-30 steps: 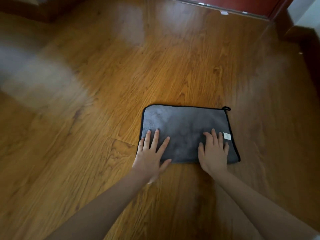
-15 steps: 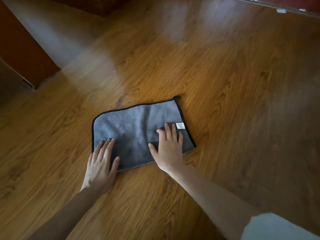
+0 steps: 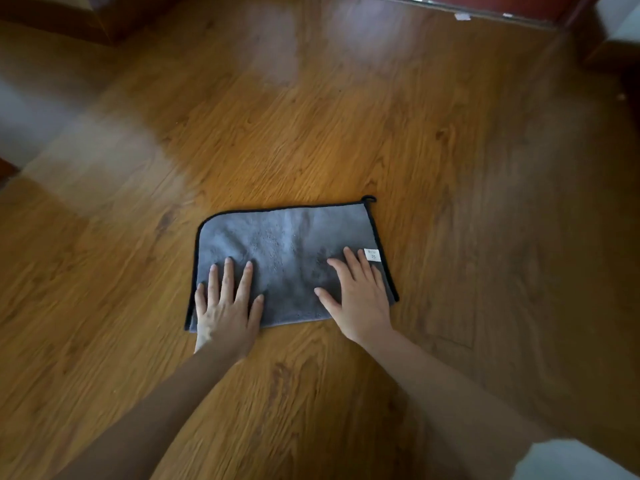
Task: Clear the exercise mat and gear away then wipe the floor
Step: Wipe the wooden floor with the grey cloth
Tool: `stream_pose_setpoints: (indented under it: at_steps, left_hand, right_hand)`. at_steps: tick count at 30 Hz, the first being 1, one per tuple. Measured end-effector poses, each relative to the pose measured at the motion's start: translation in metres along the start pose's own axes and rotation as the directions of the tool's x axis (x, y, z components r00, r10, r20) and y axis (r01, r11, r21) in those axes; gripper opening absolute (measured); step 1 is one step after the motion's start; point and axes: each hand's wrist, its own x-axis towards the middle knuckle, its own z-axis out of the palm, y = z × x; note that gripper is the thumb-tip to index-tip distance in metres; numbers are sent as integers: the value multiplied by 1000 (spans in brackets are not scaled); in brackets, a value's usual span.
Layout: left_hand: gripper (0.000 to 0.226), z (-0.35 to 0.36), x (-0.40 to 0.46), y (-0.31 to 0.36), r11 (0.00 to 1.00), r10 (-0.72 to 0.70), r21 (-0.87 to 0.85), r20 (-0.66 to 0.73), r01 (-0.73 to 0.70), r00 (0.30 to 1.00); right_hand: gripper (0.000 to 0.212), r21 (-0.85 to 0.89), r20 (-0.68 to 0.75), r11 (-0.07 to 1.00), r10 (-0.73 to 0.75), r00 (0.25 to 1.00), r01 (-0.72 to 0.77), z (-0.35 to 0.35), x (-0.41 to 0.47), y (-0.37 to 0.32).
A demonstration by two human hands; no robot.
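Observation:
A grey cloth (image 3: pixel 287 247) with black trim and a small white label lies flat on the wooden floor (image 3: pixel 346 133). My left hand (image 3: pixel 227 306) presses on its near left corner with straight, spread fingers. My right hand (image 3: pixel 358 299) presses flat on its near right part, fingertips beside the label. A small black loop sticks out at the cloth's far right corner. No mat or exercise gear is in view.
Dark wooden furniture or skirting (image 3: pixel 104 19) runs along the far left. A reddish door base (image 3: pixel 502 5) and a dark wooden edge (image 3: pixel 609 46) stand at the far right. Pale light patches lie on the floor boards.
Both hands slid the cloth across the floor, first toward the left and then back toward the middle. The hands stayed flat on it throughout.

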Motion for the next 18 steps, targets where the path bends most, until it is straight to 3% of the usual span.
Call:
stream_pose_setpoints:
  at_steps: [9,15,18]
  left_hand:
    - [60,15,-9,100,983,180,42,43,-181,983]
    - [59,23,-66,70,946,319,44,31,-320,947]
    - [60,25,-101,46,931,361,41,49,-363,931]
  right_hand:
    - [75,-94,6,985,143,990,-142,-25,-54,78]
    - [59,-199,33,972,137,990,-128,-11,-115,58]
    - [57,-210,61,978,26,998,-13,3,-141,37]
